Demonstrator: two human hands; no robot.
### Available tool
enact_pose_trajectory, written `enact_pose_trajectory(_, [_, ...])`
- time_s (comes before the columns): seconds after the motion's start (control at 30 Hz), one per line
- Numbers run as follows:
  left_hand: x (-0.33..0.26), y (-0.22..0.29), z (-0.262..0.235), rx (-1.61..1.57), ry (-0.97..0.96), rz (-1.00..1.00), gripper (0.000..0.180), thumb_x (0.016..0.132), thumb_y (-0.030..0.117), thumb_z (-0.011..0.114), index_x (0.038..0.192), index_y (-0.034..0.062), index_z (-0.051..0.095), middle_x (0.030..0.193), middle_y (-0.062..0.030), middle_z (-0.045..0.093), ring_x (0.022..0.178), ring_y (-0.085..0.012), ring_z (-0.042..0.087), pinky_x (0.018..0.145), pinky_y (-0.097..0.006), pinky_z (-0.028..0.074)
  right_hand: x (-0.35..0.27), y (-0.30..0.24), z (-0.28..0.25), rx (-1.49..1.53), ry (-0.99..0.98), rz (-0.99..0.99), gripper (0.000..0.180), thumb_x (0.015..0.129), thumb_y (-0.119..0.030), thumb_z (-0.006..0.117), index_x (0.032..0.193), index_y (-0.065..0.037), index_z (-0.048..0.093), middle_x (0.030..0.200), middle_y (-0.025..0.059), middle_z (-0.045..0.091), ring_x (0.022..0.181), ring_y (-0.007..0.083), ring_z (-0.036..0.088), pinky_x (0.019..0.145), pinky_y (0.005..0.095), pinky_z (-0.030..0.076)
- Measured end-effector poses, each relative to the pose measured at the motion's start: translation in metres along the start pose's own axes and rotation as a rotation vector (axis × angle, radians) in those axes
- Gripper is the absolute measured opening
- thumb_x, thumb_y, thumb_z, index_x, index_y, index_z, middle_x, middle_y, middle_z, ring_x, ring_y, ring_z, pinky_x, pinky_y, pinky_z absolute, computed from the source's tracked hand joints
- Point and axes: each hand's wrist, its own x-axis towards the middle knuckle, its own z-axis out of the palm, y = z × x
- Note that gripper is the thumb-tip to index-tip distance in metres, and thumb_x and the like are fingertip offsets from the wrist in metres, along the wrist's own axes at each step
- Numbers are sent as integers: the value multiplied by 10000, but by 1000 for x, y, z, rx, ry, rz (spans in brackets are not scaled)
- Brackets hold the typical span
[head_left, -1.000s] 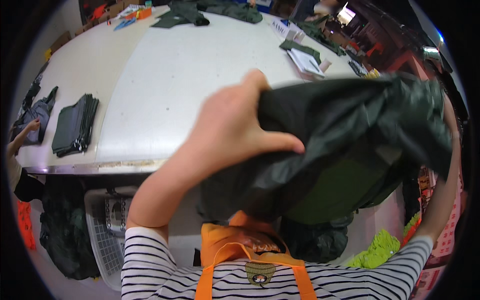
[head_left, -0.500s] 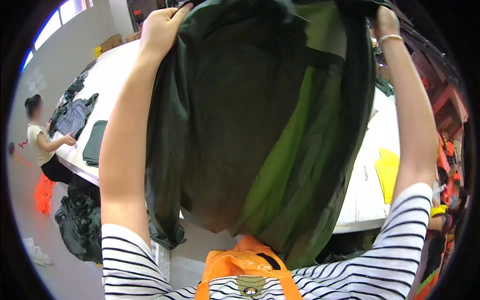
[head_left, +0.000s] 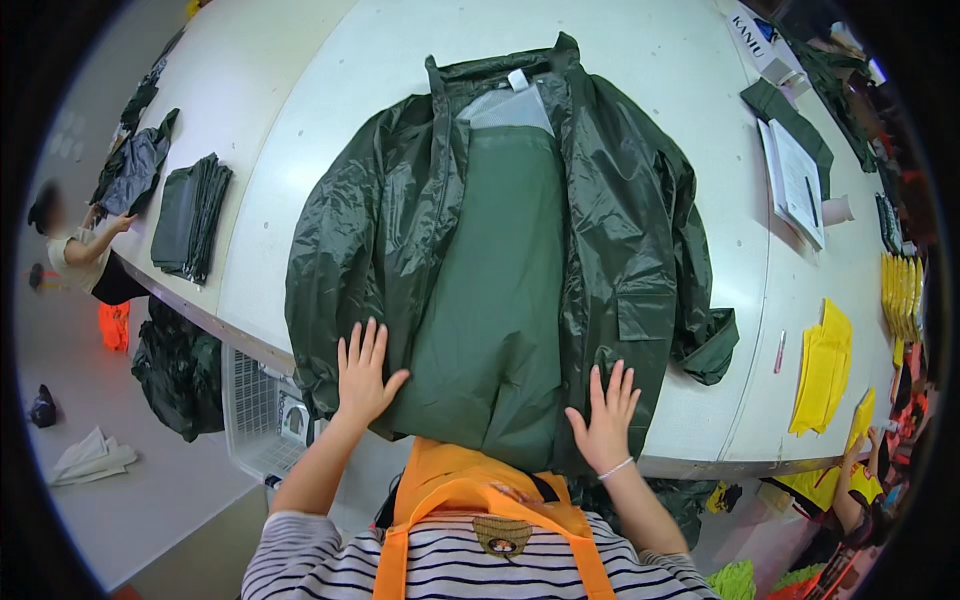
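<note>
A dark green, shiny rain jacket (head_left: 625, 240) lies spread on the white table (head_left: 270, 150), collar at the far end and front parted. Between its two front halves shows a flat green panel (head_left: 500, 270), with a pale mesh patch and a small white label near the collar. My left hand (head_left: 364, 378) rests flat with spread fingers on the jacket's lower left part. On the lower right front, beneath a pocket flap, my right hand (head_left: 606, 418) lies open too. The right sleeve's end bends outward onto the table.
Folded dark green garments (head_left: 192, 218) lie at the left, near a person (head_left: 85, 245) handling another garment. At the right are papers with a pen (head_left: 795, 190), yellow folded packages (head_left: 822, 370) and a rolled item. A white plastic crate (head_left: 255, 410) stands below the table's left front edge.
My hands held the jacket up by its top in the air; now it lies spread on the table. Both hands have let go there and come down near its lower edge.
</note>
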Motion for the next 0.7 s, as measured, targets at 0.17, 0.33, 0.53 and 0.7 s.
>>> enact_pose_trajectory(0.17, [72,-13,36,-20,56,53,784,830,471,598,1453,108,291,1522,-168,202,1378,-420,189,1092,-563,193,55,15,53,-62,121,74,680,878,-378,575,1454,-120,323,1537,203,143,1408,419,114,1105,590,114])
enact_pose_trajectory(0.33, [199,-18,55,-16,264,168,723,875,524,518,1455,148,305,1526,-121,228,1383,-376,219,1104,-528,200,149,52,46,-240,337,91,657,920,-437,482,1473,-148,278,1542,173,155,1406,401,142,1110,580,123])
enact_pose_trajectory(0.53, [222,-11,13,-124,377,245,685,865,434,585,1401,67,367,1429,-135,401,1313,-314,370,1093,-504,241,162,-54,8,104,609,-215,378,860,-178,612,1193,-19,531,1270,203,504,1165,380,464,987,461,367])
enact_pose_trajectory(0.7, [83,-38,-7,-158,141,258,699,710,351,744,1284,68,462,1205,-104,529,1100,-314,501,905,-430,389,84,-200,100,1047,-155,49,171,865,-168,607,875,-8,667,808,170,672,722,312,659,648,346,516])
